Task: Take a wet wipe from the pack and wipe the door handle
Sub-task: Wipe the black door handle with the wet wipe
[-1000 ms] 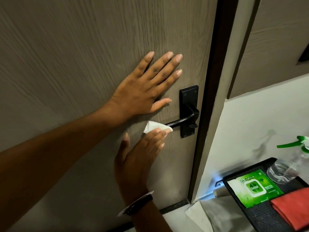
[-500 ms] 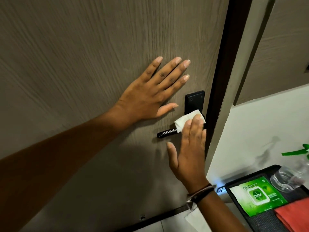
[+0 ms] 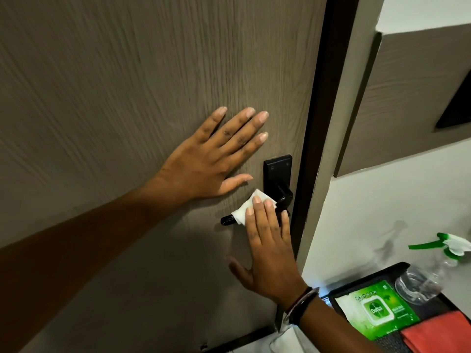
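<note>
A black lever door handle (image 3: pixel 226 219) on a black backplate (image 3: pixel 277 171) sits near the right edge of a brown wood-grain door (image 3: pixel 127 85). My right hand (image 3: pixel 267 243) presses a folded white wet wipe (image 3: pixel 243 211) onto the middle of the lever with flat fingers; the lever's left tip sticks out past the wipe. Above and to the left, my left hand (image 3: pixel 211 159) lies flat and spread on the door, holding nothing. The green wet-wipe pack (image 3: pixel 374 309) lies in a black tray at the lower right.
The black tray (image 3: pixel 369 276) also holds a clear spray bottle with a green and white trigger (image 3: pixel 448 245) and a red cloth (image 3: pixel 443 332). A dark door frame (image 3: pixel 323 123) and a white wall (image 3: pixel 382 212) stand right of the door.
My right hand slid the wipe along the lever from its left tip to the backplate end, and now sits back toward the middle. My left hand stayed flat on the door.
</note>
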